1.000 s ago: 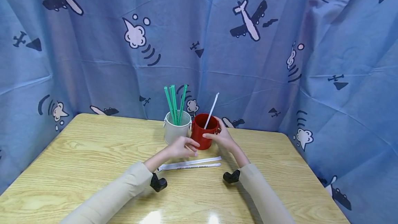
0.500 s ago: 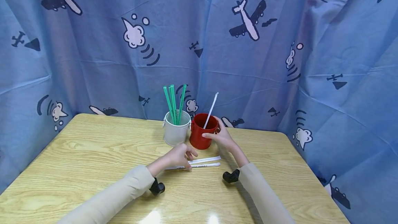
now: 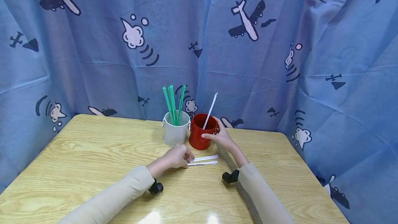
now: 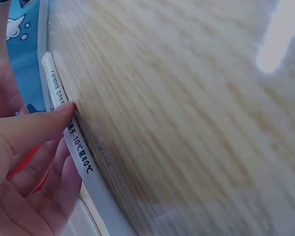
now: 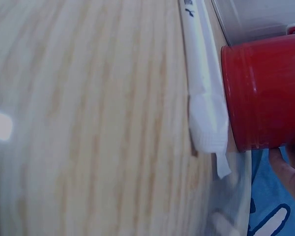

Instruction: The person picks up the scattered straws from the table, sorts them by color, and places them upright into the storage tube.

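In the head view my left hand (image 3: 176, 156) pinches a white paper-wrapped straw (image 3: 203, 163) lying on the table, near its left part. The left wrist view shows the thumb on one side of this printed straw (image 4: 80, 151), fingers on the other. A second white wrapped straw (image 3: 206, 157) lies just behind it. My right hand (image 3: 223, 138) grips a red pail (image 3: 196, 138) from its right side, thumb in front; in the right wrist view fingertips (image 5: 285, 164) show against the pail. One white straw (image 3: 210, 109) leans upright inside the red pail.
Left of the red pail, close beside it, stands a white pail (image 3: 172, 136) holding several green-wrapped straws (image 3: 172, 103). Both are near the back of the wooden table (image 3: 102, 148). A blue curtain (image 3: 168, 27) with printed planes hangs behind and at both sides.
My left hand has come down from beside the red pail onto the straws, and its fingers have closed. Both lying straws have shifted slightly left and back. The right hand stays on the pail.
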A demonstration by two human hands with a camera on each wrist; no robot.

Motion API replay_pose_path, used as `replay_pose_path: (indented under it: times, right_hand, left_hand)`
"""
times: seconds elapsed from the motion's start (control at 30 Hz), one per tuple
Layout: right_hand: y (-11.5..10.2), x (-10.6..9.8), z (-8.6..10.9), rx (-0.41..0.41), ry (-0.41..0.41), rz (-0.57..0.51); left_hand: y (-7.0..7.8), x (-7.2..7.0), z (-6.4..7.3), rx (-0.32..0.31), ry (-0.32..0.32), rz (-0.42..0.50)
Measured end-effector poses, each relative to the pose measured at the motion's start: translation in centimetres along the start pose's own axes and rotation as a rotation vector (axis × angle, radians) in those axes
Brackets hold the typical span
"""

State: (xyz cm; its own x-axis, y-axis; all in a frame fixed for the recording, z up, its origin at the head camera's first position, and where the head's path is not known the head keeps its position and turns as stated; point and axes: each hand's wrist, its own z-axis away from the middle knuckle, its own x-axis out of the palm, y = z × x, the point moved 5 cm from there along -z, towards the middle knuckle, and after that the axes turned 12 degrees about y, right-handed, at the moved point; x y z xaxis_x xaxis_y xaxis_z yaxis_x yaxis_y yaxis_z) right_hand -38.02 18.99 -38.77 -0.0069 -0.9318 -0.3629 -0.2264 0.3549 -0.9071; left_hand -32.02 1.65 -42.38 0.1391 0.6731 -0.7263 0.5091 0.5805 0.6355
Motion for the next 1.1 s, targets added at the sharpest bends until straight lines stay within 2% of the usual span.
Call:
replay_pose_path:
  times: [0.17, 0.23, 0.4, 0.63, 0.73, 0.87, 0.97, 1.1]
  right_hand:
    - [0.2, 0.0, -0.2, -0.002, 0.002, -0.010]
    - [1.2, 0.0, -0.8, -0.003, 0.008, -0.020]
    - [3.4, 0.2, -2.0, -0.010, 0.026, -0.026]
    - [3.5, 0.1, -1.9, -0.028, 0.038, -0.030]
    - [3.3, 0.0, -1.9, -0.032, 0.035, -0.029]
    - [3.0, -0.1, -1.7, -0.025, 0.023, -0.033]
    - [1.9, -0.1, -1.1, -0.049, 0.007, -0.033]
    - [0.6, 0.0, -0.5, -0.035, -0.008, -0.016]
  left_hand:
    - [0.2, 0.0, 0.1, 0.019, -0.020, -0.085]
    - [0.2, -0.1, 0.2, 0.023, -0.021, -0.098]
    - [0.2, -0.6, 0.5, 0.025, -0.030, -0.096]
    - [0.8, -2.2, 0.6, 0.095, -0.037, -0.062]
    - [1.0, -3.2, 0.4, 0.118, 0.002, -0.026]
    - [1.4, -4.6, 0.1, 0.103, 0.072, 0.045]
    - [1.8, -5.5, -0.2, 0.093, 0.120, 0.101]
    - [2.4, -6.6, -0.6, 0.087, 0.181, 0.150]
